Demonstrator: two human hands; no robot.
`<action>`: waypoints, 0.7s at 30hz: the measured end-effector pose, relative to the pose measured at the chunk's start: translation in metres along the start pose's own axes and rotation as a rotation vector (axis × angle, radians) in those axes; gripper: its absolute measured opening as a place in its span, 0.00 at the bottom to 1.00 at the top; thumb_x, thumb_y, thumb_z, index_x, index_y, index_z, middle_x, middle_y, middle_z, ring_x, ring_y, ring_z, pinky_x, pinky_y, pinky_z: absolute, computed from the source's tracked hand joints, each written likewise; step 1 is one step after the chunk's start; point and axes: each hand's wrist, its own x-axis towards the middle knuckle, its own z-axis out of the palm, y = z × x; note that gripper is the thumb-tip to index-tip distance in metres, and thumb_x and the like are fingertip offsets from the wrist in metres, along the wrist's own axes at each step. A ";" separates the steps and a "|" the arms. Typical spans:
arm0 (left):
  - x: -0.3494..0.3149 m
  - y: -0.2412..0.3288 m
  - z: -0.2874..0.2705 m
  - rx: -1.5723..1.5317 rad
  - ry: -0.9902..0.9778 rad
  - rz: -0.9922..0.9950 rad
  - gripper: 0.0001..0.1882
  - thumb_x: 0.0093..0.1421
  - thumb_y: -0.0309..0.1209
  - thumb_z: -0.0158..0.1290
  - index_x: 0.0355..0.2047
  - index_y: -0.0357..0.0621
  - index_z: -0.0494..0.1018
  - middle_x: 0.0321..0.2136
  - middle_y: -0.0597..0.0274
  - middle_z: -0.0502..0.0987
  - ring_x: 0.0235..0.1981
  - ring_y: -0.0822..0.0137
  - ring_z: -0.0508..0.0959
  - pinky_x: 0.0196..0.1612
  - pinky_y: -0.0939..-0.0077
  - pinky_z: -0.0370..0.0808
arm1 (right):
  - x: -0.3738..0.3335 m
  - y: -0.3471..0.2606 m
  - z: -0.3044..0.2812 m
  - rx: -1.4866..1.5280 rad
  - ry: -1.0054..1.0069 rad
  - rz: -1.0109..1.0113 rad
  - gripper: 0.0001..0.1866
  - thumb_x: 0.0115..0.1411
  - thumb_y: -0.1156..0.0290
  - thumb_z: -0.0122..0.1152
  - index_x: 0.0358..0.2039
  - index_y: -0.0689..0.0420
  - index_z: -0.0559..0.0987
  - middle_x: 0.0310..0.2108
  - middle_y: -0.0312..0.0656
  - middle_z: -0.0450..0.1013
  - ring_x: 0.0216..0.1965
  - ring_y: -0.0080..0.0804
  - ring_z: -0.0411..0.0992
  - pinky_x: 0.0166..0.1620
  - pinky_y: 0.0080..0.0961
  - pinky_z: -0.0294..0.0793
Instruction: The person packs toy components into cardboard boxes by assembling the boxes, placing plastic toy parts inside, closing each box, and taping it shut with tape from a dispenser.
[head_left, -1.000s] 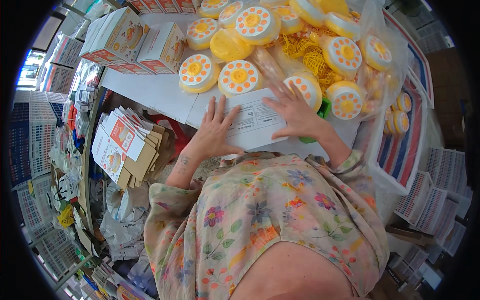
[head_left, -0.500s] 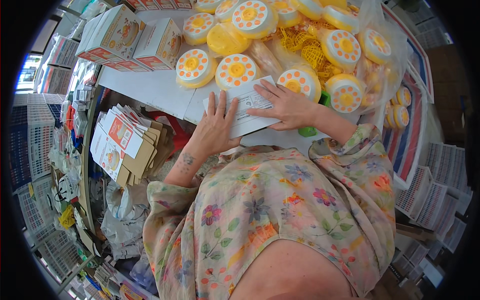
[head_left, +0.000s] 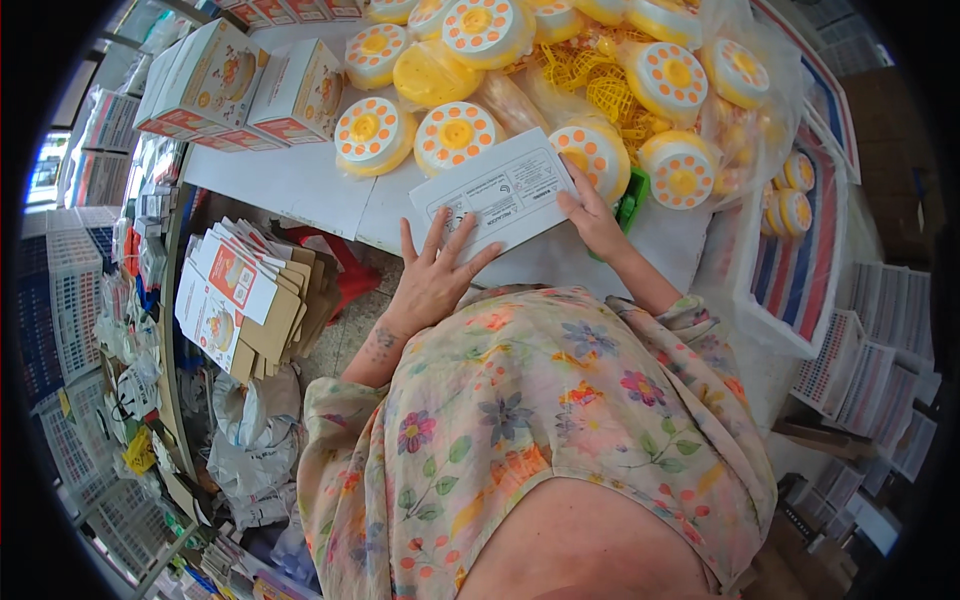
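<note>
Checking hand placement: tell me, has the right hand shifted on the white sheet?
Yes. The right hand slid from the white sheet's middle to its right edge.
</note>
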 end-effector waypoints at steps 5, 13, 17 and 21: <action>0.033 0.011 -0.001 -0.156 -0.082 0.021 0.28 0.52 0.32 0.61 0.55 0.61 0.71 0.52 0.58 0.67 0.59 0.53 0.64 0.64 0.39 0.55 | -0.028 0.054 -0.043 -0.103 0.547 0.036 0.17 0.67 0.65 0.54 0.50 0.64 0.76 0.45 0.40 0.76 0.45 0.27 0.73 0.49 0.21 0.70; 0.050 0.023 0.022 -0.111 0.108 0.032 0.26 0.53 0.31 0.60 0.55 0.61 0.72 0.49 0.60 0.67 0.55 0.55 0.66 0.63 0.42 0.58 | -0.107 0.198 -0.079 -0.469 0.796 0.423 0.13 0.58 0.66 0.63 0.34 0.64 0.82 0.35 0.46 0.78 0.35 0.35 0.76 0.41 0.30 0.73; 0.050 0.023 0.026 -0.124 0.131 0.026 0.26 0.53 0.31 0.60 0.55 0.61 0.73 0.49 0.60 0.68 0.55 0.55 0.65 0.63 0.42 0.58 | -0.106 0.197 -0.061 -0.488 0.977 0.330 0.14 0.60 0.65 0.63 0.34 0.67 0.81 0.28 0.39 0.76 0.31 0.27 0.74 0.37 0.25 0.71; 0.049 0.024 0.028 -0.097 0.132 0.005 0.26 0.54 0.32 0.61 0.55 0.62 0.73 0.49 0.61 0.68 0.55 0.55 0.65 0.64 0.43 0.57 | -0.121 0.151 -0.015 -0.304 1.113 0.220 0.14 0.59 0.65 0.64 0.31 0.66 0.81 0.27 0.40 0.76 0.29 0.28 0.73 0.35 0.24 0.71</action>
